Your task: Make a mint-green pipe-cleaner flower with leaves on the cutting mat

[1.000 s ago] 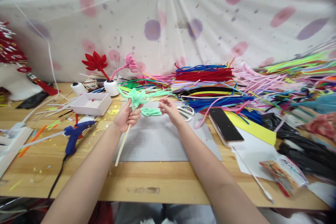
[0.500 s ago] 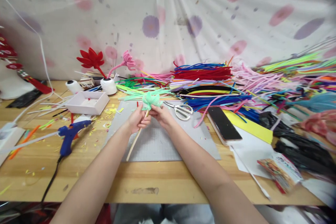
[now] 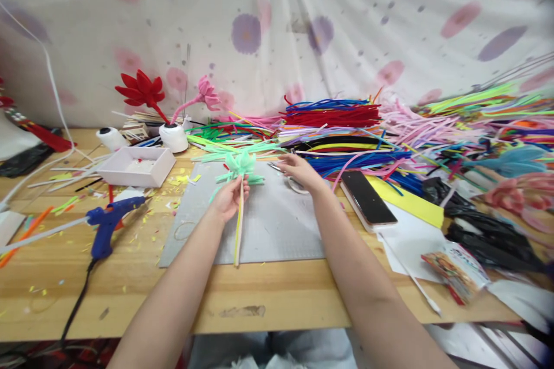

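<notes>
My left hand is closed around the stem of a mint-green pipe cleaner flower, just beneath its petals. Its pale and yellow stem points down toward me over a grey cutting mat. Mint-green pieces stick out sideways below the bloom. Over the scissors hovers my right hand, fingers stretched out to the left and hiding most of the blades and handles. Whether it touches them I cannot tell.
A blue glue gun lies at left, near a white box. Red and pink flowers stand in thread spools. Pipe cleaner bundles line the back. A phone and snack packet lie at right.
My right hand has left the flower and moved right to the scissors. My left hand keeps the flower, whose stem now hangs straighter. The view has shifted slightly.
</notes>
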Motion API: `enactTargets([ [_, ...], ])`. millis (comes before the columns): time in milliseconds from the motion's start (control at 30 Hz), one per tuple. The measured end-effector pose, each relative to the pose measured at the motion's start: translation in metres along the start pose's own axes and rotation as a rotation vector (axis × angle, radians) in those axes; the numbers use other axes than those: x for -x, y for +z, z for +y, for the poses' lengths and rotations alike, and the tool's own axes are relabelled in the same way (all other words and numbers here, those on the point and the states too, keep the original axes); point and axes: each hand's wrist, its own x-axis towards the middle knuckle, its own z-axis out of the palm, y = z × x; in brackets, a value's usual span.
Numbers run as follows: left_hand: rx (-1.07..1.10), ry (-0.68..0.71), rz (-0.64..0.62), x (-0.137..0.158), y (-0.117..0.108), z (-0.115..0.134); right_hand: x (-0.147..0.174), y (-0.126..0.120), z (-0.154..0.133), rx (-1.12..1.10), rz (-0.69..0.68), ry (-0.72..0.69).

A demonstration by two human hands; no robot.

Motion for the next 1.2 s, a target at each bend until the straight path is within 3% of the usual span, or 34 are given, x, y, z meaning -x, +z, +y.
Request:
enactTargets([
  [67,0.017,0.029,0.058,-0.002,-0.005,-0.003,0.000,-0.021,0.007,0.389,0.107,0.009],
  [167,0.013,0.036,0.072,-0.003,-0.008,-0.006,0.004,-0.034,0.016,0.874,0.055,0.073],
  [267,-0.012,0.058,0.069,-0.001,-0.009,-0.006,0.010,-0.027,0.022,1.106,0.001,0.064],
  [400,-0.049,0.122,0.068,0.002,-0.014,-0.004,0.014,-0.011,0.029,1.230,0.104,0.056],
  [633,-0.113,0.191,0.070,-0.001,-0.023,0.001,0.016,-0.003,0.039,1.269,0.150,0.028],
  [733,-0.119,0.210,0.062,-0.003,-0.024,0.000,0.015,-0.005,0.042,1.116,0.274,-0.026],
  [867,-0.119,0.247,0.068,-0.004,-0.025,-0.002,0.016,-0.005,0.044,0.782,0.375,-0.217],
  [967,-0.122,0.264,0.091,-0.003,-0.023,-0.001,0.022,0.003,0.040,0.722,0.335,-0.286],
  [1200,-0.138,0.230,0.029,-0.003,-0.023,0.000,0.034,0.030,0.026,0.899,0.162,-0.340],
])
